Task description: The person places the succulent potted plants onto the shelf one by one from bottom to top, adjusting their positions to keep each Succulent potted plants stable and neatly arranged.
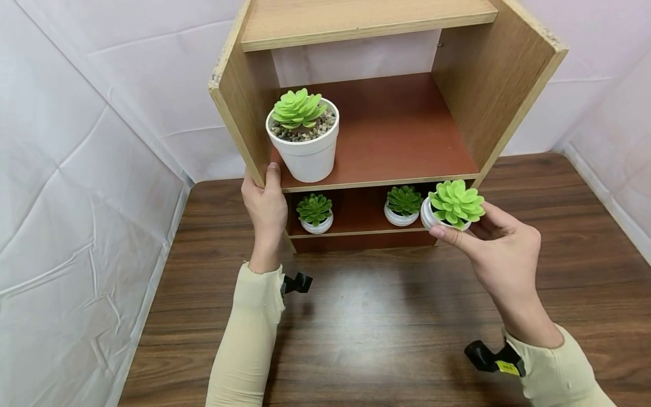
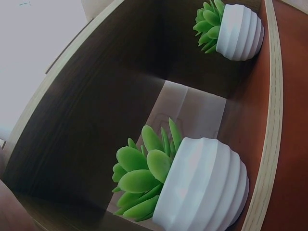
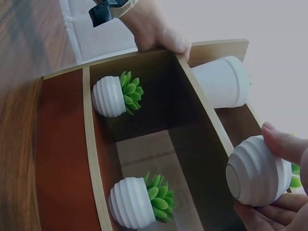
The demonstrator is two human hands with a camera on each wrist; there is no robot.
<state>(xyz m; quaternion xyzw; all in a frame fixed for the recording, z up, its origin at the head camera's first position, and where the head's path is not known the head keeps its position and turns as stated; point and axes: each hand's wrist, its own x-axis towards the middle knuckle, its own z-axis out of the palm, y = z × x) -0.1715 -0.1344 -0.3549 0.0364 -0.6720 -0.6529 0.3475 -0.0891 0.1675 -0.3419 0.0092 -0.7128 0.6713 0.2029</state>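
Note:
My right hand (image 1: 508,260) pinches a small potted succulent (image 1: 456,203) by its ribbed white pot, thumb on one side and fingers on the other. It is in front of the right end of the wooden shelf unit's (image 1: 381,121) lower compartment, and the right wrist view shows the pot's underside. My left hand (image 1: 267,209) grips the unit's left side panel, thumb at the front edge by the middle board; its other fingers are mostly hidden. Two more small succulents, one at the left (image 1: 315,212) and one toward the right (image 1: 403,204), stand in the lower compartment.
On the middle board, against the left panel, stands a larger succulent in a smooth white pot (image 1: 310,152) with pebbles. An upper board (image 1: 366,22) crosses above it. The unit stands on a dark wood-grain table (image 1: 356,328), with pale sheeting (image 1: 102,169) around it.

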